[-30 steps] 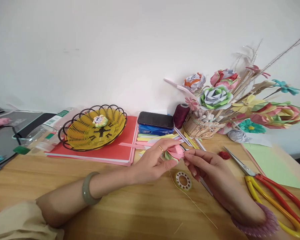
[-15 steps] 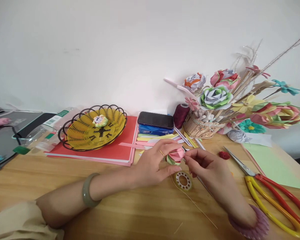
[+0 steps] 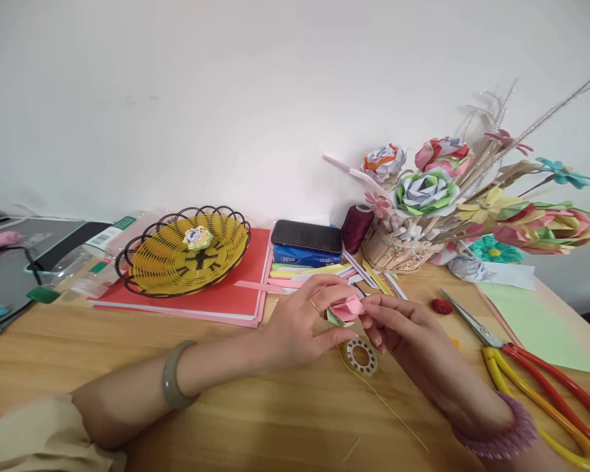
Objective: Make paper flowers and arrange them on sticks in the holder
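The left hand [image 3: 299, 324] holds a small folded paper flower [image 3: 347, 308], pink above with green at its base, just above the wooden bench [image 3: 255, 406] near its middle. The left fingers [image 3: 324, 288] curl over the flower's top and far side, the thumb pressing from below, so they are closed around it. The right hand [image 3: 403, 328] meets it from the other side: its fingertips [image 3: 368, 321] pinch the flower's right edge, narrow and touching the paper; whether they also grip something thin there is hard to tell.

Directly below the flower, a small ring-shaped tape roll [image 3: 361, 356] lies flat on the bench, touching or nearly touching the right hand's fingers. A thin straw-coloured wire [image 3: 393, 413] runs from beside the roll toward the near right.

To the right lie scissors [image 3: 531, 373] with red and yellow handles, blades pointing away toward a small red scrap [image 3: 441, 305]. A light green paper sheet [image 3: 535, 324] lies beyond them. Behind the hands stands a woven basket of paper flowers [image 3: 425, 190], with a dark red thread spool [image 3: 356, 226] beside it and a black phone [image 3: 307, 236] on a blue tissue pack [image 3: 302, 257]. Coloured paper strips [image 3: 299, 272] lie in front. At the left, a yellow wire basket [image 3: 189, 252] holding one small paper rose [image 3: 196, 237] rests on a red folder [image 3: 226, 295].
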Demonstrator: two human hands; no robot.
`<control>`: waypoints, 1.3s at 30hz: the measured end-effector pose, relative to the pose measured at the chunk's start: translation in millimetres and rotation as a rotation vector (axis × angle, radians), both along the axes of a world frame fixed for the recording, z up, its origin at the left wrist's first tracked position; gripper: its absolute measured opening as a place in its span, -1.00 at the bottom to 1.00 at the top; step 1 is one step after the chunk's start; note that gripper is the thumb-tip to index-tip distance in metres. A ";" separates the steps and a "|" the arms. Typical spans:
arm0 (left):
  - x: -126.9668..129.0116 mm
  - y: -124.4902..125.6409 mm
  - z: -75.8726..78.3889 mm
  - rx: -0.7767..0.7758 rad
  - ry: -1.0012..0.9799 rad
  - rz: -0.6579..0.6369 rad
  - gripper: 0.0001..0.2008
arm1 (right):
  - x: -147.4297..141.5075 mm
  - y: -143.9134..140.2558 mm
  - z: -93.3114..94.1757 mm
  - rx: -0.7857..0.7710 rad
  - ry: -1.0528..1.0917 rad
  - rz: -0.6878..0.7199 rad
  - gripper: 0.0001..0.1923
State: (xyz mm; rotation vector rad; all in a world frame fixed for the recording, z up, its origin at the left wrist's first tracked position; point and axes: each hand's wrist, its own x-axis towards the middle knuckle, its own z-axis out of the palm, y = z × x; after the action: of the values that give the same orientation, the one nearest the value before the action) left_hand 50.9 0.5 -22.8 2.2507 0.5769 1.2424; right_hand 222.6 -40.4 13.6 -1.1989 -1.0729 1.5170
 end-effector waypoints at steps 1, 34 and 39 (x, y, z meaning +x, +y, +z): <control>0.0 0.2 -0.1 -0.001 -0.008 -0.005 -0.56 | 0.0 0.2 0.4 -0.001 0.004 0.013 -0.83; 0.9 2.0 -3.6 -0.037 -0.061 -0.034 -0.54 | 8.6 2.2 2.3 -0.046 0.046 0.051 -0.84; 0.8 1.1 -2.8 -0.040 -0.064 -0.049 -0.56 | 7.4 2.3 -1.3 -0.033 0.017 0.054 -0.84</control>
State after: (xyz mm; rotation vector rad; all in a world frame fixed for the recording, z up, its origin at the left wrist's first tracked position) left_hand 51.7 1.6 -25.6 2.1709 0.5158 1.2620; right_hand 230.0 -38.1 12.2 -1.1861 -1.0799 1.5895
